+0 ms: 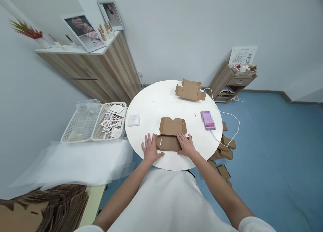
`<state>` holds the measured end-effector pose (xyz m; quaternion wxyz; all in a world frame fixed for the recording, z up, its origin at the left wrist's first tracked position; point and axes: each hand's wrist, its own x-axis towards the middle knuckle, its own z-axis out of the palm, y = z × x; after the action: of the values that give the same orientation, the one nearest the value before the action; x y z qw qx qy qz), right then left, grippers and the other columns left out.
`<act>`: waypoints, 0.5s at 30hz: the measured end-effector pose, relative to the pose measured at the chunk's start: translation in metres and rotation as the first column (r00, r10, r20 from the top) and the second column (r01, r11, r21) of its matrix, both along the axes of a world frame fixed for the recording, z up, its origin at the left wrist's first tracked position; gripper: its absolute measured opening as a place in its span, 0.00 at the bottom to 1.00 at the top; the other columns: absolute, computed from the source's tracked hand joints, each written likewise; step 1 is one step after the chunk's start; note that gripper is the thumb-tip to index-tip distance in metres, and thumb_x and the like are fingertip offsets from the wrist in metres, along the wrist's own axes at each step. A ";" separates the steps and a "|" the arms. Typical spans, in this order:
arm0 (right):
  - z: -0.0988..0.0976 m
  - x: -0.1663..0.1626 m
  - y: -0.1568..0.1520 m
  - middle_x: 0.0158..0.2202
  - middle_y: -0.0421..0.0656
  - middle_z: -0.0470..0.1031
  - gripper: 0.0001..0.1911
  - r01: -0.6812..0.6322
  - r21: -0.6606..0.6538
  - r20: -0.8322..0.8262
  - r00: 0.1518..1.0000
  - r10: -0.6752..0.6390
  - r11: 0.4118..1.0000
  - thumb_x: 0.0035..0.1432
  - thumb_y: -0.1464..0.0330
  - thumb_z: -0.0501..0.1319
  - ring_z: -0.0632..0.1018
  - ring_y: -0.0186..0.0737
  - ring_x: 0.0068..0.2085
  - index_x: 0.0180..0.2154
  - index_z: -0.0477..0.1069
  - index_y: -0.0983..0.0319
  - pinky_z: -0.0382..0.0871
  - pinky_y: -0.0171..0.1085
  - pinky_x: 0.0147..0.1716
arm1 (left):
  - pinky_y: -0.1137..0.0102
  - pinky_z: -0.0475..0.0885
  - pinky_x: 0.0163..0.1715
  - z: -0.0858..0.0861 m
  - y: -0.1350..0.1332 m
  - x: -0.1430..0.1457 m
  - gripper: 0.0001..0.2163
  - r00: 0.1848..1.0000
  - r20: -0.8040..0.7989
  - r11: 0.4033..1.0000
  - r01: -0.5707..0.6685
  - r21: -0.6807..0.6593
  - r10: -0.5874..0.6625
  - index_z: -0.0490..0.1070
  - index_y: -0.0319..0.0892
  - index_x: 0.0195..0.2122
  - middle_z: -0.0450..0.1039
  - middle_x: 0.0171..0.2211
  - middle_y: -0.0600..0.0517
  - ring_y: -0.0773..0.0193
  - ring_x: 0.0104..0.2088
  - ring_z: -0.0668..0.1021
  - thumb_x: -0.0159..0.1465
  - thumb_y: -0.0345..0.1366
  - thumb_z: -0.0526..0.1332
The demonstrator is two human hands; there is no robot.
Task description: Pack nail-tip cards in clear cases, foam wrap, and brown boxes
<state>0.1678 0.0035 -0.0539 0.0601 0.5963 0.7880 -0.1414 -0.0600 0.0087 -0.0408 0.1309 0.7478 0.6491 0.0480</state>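
A brown cardboard box (pixel 168 143), partly folded with its lid flap standing away from me, lies near the front edge of the round white table (pixel 151 100). At the box's left end rests my left hand (pixel 150 150), fingers spread and flat. My right hand (pixel 186 145) lies over the right end, its fingers stretched across the cardboard. A white slit shows on the box's left part. Toward the back of the table sits another unfolded cardboard box blank (pixel 190 90).
A small clear packet (pixel 133 120) and a pixelated purple phone (pixel 208 120) with a white cable lie on the table. Left are baskets with plastic trays (pixel 84 121) and printed cards (pixel 112 121), plus stacked cardboard (pixel 63 205). Several boxes (pixel 224 172) lie on the floor at right.
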 end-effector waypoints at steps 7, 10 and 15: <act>0.000 -0.004 -0.006 0.62 0.49 0.42 0.49 0.037 -0.015 0.006 0.999 -0.037 0.999 0.43 0.57 0.59 0.43 0.48 0.62 0.60 0.35 0.61 0.32 0.55 0.54 | 0.64 0.65 0.44 -0.038 -0.010 -0.038 0.38 0.862 0.471 0.969 -0.081 -0.233 0.185 0.36 0.36 0.60 0.61 0.50 0.40 0.61 0.43 0.72 0.52 0.33 0.58; 0.000 -0.007 -0.007 0.62 0.49 0.41 0.49 0.042 -0.027 0.015 0.999 -0.041 0.999 0.43 0.57 0.60 0.42 0.48 0.62 0.60 0.35 0.60 0.33 0.55 0.54 | 0.65 0.66 0.43 -0.040 0.000 -0.031 0.31 0.841 0.502 0.968 -0.093 -0.231 0.201 0.45 0.37 0.58 0.67 0.46 0.43 0.61 0.42 0.72 0.53 0.32 0.57; 0.002 -0.010 -0.008 0.62 0.49 0.40 0.50 0.059 -0.041 0.019 0.998 -0.058 0.997 0.42 0.56 0.60 0.41 0.49 0.62 0.60 0.35 0.60 0.34 0.55 0.54 | 0.69 0.67 0.37 -0.035 0.009 -0.026 0.22 0.866 0.466 0.975 -0.096 -0.198 0.180 0.58 0.36 0.52 0.70 0.41 0.45 0.63 0.38 0.73 0.55 0.32 0.55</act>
<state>0.1576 -0.0046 -0.0522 0.0754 0.6190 0.7665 -0.1540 -0.0856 0.0181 -0.0753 0.3469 0.6501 0.6499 0.1864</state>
